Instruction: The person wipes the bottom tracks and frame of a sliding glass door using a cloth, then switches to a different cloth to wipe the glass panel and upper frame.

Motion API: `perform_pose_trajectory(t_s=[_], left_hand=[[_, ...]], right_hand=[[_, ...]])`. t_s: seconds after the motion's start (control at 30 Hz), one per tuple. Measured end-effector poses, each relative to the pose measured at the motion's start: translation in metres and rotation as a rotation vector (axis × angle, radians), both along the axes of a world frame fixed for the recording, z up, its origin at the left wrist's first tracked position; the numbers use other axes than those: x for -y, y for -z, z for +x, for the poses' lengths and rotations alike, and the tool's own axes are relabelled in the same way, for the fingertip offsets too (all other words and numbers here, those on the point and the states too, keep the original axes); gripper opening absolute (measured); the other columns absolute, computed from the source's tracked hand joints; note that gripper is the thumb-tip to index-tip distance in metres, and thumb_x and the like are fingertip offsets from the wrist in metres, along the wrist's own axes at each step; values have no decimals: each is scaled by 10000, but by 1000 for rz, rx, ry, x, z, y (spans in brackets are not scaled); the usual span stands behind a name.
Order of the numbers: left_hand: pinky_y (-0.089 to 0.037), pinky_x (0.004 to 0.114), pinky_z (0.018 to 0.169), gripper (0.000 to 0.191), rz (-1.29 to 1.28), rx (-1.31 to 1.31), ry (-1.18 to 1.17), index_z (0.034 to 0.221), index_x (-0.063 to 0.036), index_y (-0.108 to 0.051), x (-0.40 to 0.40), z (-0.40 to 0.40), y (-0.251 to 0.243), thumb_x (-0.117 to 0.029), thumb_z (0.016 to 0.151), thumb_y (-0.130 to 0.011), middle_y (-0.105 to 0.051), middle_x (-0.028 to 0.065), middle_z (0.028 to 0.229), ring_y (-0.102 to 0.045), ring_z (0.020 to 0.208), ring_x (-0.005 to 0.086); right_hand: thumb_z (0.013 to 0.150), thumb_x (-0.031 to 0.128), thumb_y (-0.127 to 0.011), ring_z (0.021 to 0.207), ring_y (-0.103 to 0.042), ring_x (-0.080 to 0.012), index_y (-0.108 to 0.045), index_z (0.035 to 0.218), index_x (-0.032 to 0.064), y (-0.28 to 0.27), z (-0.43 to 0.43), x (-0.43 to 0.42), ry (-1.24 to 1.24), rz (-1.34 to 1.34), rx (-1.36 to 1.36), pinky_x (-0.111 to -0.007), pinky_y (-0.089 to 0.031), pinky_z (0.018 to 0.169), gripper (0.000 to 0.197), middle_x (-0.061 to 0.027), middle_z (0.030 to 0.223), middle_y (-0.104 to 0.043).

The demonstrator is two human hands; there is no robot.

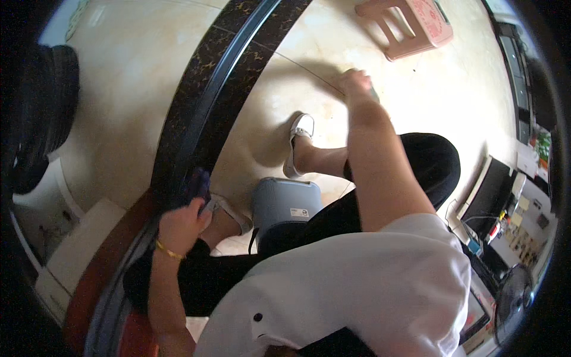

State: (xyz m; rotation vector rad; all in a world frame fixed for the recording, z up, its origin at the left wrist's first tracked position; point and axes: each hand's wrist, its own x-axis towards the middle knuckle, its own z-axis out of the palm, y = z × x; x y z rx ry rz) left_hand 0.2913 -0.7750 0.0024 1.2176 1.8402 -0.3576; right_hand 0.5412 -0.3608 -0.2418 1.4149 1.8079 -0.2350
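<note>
My left hand [180,227], with a gold bracelet on its wrist, grips a dark purple object [198,184]. That object is blurred and dim, so its kind is unclear; it is over the dark sliding-door track [214,89]. Farther out, my right hand [356,84] is stretched over the pale tiled floor [308,93]. It is smeared by motion, and a thin greenish object [374,93] shows at its edge, mostly hidden by the fingers. Between my legs stands a blue-grey plastic stool or bin [285,198] bearing a sticker.
A pink plastic stool [412,29] stands beyond my right hand. My white shoes [303,125] rest on the floor. Cluttered equipment [490,192] and a black fan [515,296] are at the right. A black item [49,102] is at the far left.
</note>
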Motion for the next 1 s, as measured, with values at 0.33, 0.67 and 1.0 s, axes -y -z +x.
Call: perform_pose_trajectory(t_s=[0.33, 0.67, 1.0], left_hand=[[-492, 400, 699, 253, 490, 14, -100, 1082, -40, -534, -27, -25, -15, -232, 917, -539, -641, 196, 878, -640, 820, 342], [-440, 264, 684, 269, 466, -157, -134, 1152, -87, -548, -23, -35, -98, -249, 940, -516, -583, 34, 842, -493, 680, 103], [-392, 291, 590, 231, 431, -233, -511, 1100, -81, -567, 31, -112, -73, -230, 925, -545, -470, 49, 648, -450, 602, 142]], right_hand=[[889, 375, -483, 1075, -585, -310, -579, 1202, 178, -71, -84, 44, -151, 140, -727, -394, -466, 933, 382, -153, 1199, -572], [767, 274, -611, 1059, -592, -329, -565, 1248, 208, -4, -126, 206, -447, -544, -935, -424, -475, 904, 487, -127, 1173, -616], [757, 149, -627, 1056, -537, -317, -593, 1145, 196, 21, -192, 459, -1300, -948, -677, -401, -509, 781, 392, -68, 1108, -589]])
